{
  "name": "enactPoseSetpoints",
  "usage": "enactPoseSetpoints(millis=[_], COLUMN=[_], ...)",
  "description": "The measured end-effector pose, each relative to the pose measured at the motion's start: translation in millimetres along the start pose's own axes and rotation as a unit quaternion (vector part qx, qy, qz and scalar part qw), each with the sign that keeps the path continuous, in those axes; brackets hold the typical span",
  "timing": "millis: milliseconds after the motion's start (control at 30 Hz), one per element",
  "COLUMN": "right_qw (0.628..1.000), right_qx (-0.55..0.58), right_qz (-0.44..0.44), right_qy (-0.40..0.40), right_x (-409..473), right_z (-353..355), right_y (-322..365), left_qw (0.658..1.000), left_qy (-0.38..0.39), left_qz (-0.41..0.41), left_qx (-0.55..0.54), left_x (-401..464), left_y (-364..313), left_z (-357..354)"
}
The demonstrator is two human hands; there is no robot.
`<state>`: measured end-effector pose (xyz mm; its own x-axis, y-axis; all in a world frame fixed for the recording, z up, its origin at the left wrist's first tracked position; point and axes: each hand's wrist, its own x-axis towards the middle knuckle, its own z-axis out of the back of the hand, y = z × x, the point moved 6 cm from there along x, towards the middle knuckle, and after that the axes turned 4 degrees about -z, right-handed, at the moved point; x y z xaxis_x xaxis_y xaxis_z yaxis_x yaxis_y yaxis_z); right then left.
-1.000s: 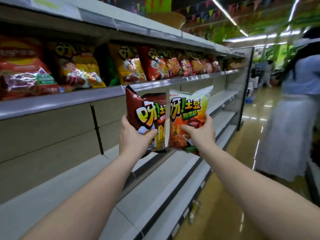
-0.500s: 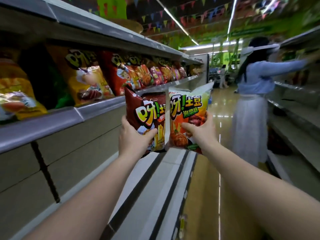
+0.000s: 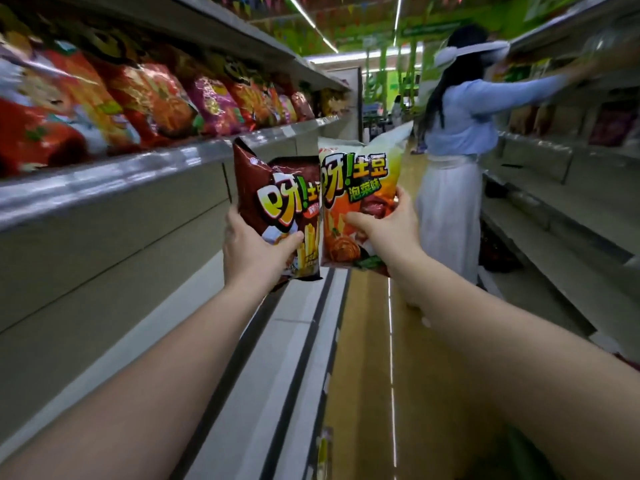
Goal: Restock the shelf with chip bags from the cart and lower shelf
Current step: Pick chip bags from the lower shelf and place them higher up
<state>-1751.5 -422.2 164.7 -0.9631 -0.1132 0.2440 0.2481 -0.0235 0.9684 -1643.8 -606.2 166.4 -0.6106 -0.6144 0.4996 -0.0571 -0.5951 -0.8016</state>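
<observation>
Our left hand [image 3: 254,251] has its fingers [image 3: 285,241] closed around the lower part of a dark brown crinkly foil chip bag with yellow lettering [image 3: 277,206], thumb pressed across the front, the other fingers hidden behind it. Our right hand [image 3: 388,230] grips a pale green and orange foil chip bag with green characters [image 3: 356,188] the same way, thumb on the front and fingertips curling round its right edge. The two bags stand upright and touch side by side, the brown one's right edge tucked just behind the green one's left edge.

What has changed is not the grip: both hands hold the bags as they did a second ago, in the same pairing and at the same height before us. The view has swung. A second ago the fingers faced the shelving on our left; now they point down the aisle, and the stocked grey metal shelf of red and orange chip bags [image 3: 207,147] runs past just left of and above the left fingers.

Beyond the right fingers, well apart, a person in a light blue top and white skirt [image 3: 453,161] reaches to the opposite shelving.

We judge that we are walking along the shelf looking for a gap; neither bag is placed yet.
</observation>
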Motion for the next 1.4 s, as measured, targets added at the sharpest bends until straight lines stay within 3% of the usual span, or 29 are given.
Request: enactPoseSetpoints(millis=[433,1000,1400], right_qw=[1.0,0.999,0.998], right_qx=[-0.003,-0.024,-0.018], right_qz=[0.002,0.026,0.051], right_qy=[0.001,-0.035,0.028], right_x=[241,558,793], right_z=[9,-34,-59], right_y=[-43,-91,-148], left_qw=[1.0,0.999,0.997], left_qy=[-0.016,0.006,-0.073], left_qz=[-0.007,-0.028,-0.005], left_qx=[-0.007,-0.028,0.003], left_x=[170,436,578], left_y=[4,55,84], left_z=[-175,-375,-517])
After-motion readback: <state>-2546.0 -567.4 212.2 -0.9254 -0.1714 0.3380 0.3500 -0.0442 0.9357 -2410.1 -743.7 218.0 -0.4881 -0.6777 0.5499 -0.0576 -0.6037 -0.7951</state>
